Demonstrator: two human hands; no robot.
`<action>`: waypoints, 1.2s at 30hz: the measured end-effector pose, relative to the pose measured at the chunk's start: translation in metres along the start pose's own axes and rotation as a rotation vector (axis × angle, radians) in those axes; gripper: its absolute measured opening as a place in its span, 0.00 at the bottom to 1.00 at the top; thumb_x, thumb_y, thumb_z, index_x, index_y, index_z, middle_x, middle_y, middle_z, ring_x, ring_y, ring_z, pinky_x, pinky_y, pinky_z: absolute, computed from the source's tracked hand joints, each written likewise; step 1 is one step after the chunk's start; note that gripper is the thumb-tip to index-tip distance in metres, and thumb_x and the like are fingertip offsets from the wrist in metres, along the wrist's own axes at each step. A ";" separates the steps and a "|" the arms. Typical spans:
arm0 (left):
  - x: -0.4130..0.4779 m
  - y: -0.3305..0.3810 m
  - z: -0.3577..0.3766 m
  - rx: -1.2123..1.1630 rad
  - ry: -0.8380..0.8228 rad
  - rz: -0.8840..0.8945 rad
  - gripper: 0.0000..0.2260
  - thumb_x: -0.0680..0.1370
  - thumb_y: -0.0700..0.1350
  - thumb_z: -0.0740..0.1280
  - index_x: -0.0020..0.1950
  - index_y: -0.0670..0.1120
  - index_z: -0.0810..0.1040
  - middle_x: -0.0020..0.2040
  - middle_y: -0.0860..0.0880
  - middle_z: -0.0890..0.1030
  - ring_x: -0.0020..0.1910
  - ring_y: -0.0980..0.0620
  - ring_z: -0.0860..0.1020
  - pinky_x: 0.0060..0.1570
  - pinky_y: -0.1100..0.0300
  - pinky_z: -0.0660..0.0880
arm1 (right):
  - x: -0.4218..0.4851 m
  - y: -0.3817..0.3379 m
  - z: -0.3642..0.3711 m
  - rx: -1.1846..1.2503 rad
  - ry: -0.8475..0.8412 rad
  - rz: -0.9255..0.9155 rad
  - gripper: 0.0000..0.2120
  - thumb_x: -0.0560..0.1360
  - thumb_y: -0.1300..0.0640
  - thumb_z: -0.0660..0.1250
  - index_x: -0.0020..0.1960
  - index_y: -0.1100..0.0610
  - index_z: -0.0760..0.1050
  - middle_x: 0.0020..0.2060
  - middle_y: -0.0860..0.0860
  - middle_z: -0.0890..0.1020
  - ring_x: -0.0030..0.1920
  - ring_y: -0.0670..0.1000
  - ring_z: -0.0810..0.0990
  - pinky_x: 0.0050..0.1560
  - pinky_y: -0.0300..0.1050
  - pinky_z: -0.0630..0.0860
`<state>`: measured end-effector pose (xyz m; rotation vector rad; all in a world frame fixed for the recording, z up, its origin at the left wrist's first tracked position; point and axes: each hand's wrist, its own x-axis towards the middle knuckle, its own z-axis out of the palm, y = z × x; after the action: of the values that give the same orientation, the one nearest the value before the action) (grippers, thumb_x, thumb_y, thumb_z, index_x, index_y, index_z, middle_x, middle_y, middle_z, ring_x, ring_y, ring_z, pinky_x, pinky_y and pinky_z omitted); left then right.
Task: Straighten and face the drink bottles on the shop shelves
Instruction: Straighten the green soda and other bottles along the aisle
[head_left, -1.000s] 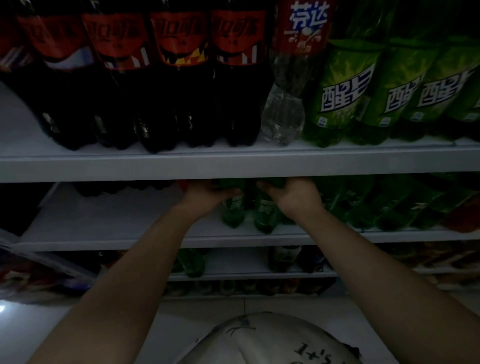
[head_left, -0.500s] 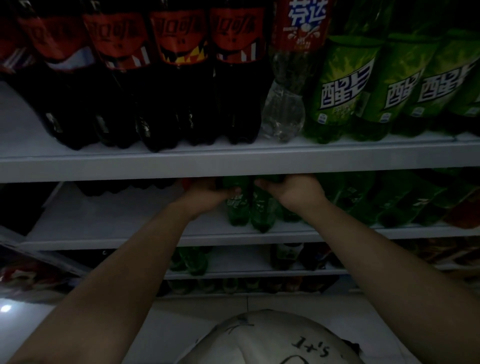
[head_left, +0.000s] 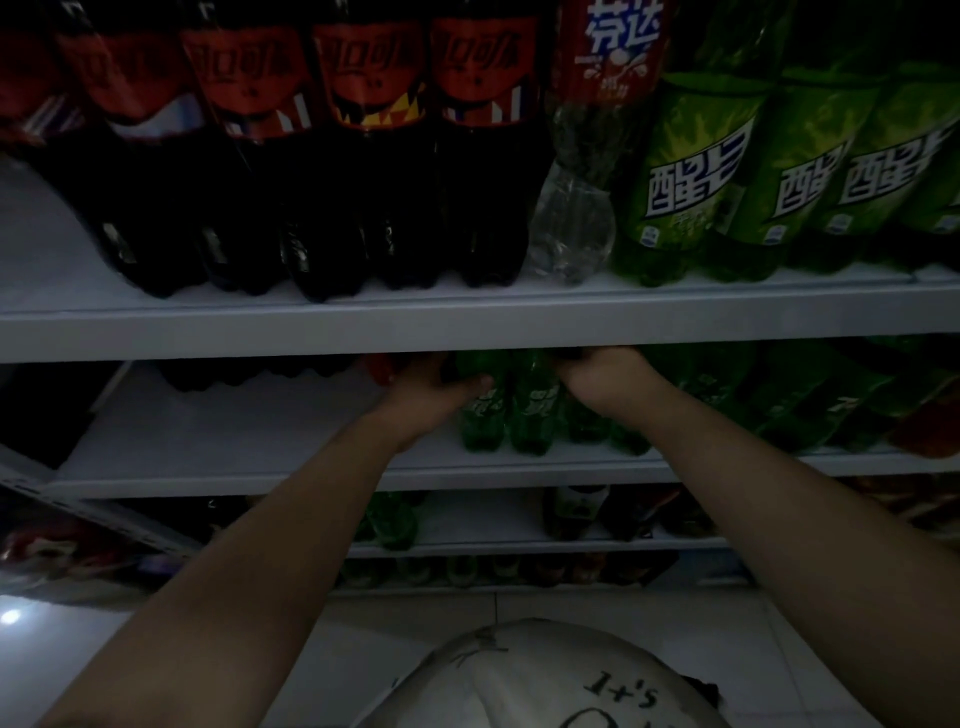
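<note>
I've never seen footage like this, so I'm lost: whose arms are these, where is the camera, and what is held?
No machine here: a person wears one camera on the head, looking down along both bare arms. The top shelf carries big cola bottles, one clear bottle and large green bottles. On the shelf below, the left hand grips a small green bottle, thumb across it. The right hand reaches the neighbouring bottle; the shelf edge hides its fingers.

The upper shelf (head_left: 363, 327) bears cola bottles (head_left: 374, 208) and large green bottles (head_left: 691, 208); lower shelf (head_left: 208, 467), small green bottles (head_left: 530, 415)
</note>
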<state>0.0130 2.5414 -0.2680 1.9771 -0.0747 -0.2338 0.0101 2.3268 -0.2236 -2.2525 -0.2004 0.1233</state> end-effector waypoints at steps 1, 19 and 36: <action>0.000 0.000 0.002 0.011 0.010 0.015 0.31 0.65 0.66 0.71 0.65 0.64 0.65 0.59 0.61 0.72 0.61 0.56 0.72 0.63 0.52 0.73 | -0.001 0.000 0.002 0.053 0.008 0.029 0.22 0.76 0.55 0.67 0.68 0.56 0.70 0.59 0.50 0.76 0.62 0.49 0.71 0.61 0.33 0.62; -0.046 -0.008 0.050 0.209 0.552 0.035 0.17 0.74 0.50 0.69 0.58 0.47 0.70 0.48 0.48 0.76 0.45 0.48 0.76 0.43 0.59 0.71 | -0.062 0.049 -0.040 -0.145 0.617 -0.131 0.06 0.73 0.62 0.58 0.39 0.60 0.73 0.32 0.51 0.70 0.33 0.51 0.69 0.38 0.38 0.61; -0.020 -0.020 0.084 -0.045 0.464 -0.109 0.59 0.58 0.57 0.82 0.76 0.48 0.44 0.74 0.48 0.56 0.71 0.51 0.59 0.70 0.59 0.55 | -0.016 0.037 -0.034 0.143 0.224 -0.056 0.13 0.75 0.64 0.66 0.59 0.62 0.76 0.56 0.55 0.79 0.62 0.57 0.73 0.64 0.39 0.64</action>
<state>-0.0245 2.4770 -0.3165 1.9456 0.3346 0.1553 0.0033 2.2746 -0.2303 -2.0970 -0.1301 -0.1400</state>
